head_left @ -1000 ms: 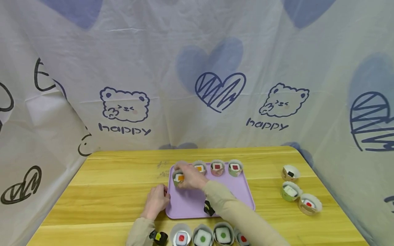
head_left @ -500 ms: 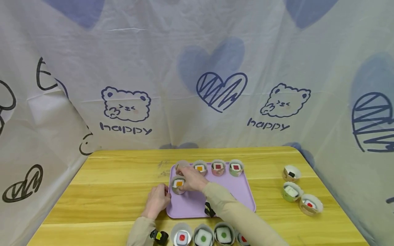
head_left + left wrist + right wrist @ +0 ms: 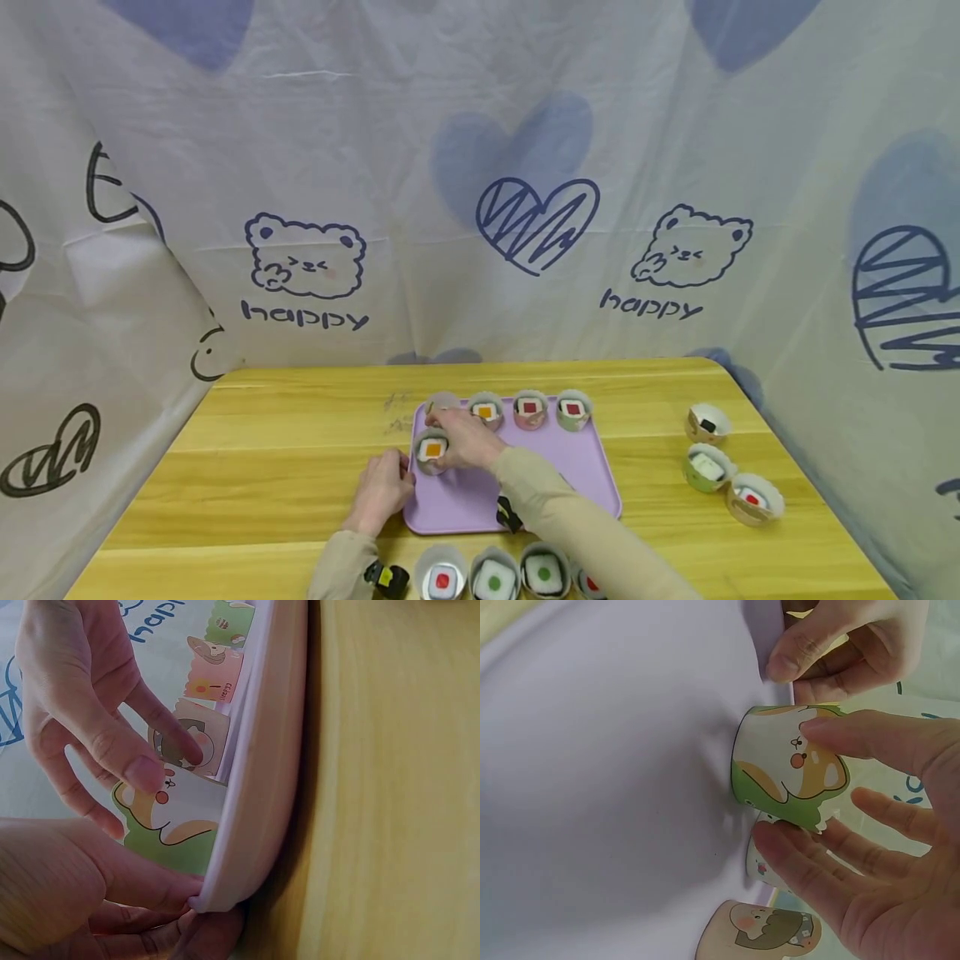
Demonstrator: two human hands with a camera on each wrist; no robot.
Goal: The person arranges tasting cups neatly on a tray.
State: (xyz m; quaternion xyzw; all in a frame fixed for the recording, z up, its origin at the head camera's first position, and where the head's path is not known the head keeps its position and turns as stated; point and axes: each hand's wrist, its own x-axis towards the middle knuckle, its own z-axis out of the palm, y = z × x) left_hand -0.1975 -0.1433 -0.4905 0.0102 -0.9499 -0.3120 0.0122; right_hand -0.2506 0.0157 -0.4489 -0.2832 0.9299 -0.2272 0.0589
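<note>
In the head view my right hand point(image 3: 467, 437) holds a green paper baking cup point(image 3: 430, 468) at the left side of the lilac tray point(image 3: 465, 510). Inside the cup is a white piece point(image 3: 432, 450) with an orange square. The right wrist view has the thumb on the cup's dog-printed wall point(image 3: 769, 761), with the index finger at its other side. The cup stands upright on the tray. My left hand point(image 3: 381, 492) grips the tray's left rim, thumb inside and fingers outside, as the left wrist view shows on the rim point(image 3: 259, 780).
Along the tray's far edge stand several filled cups, among them a pink one point(image 3: 530, 410); one is partly hidden by my right hand. More cups, including one with a green dot point(image 3: 494, 577), line the near side. Three cups, one green point(image 3: 707, 468), sit at the right.
My right hand has brought the green cup a little nearer and left, and its tilt has gone. The left hand has stayed at the tray's rim.
</note>
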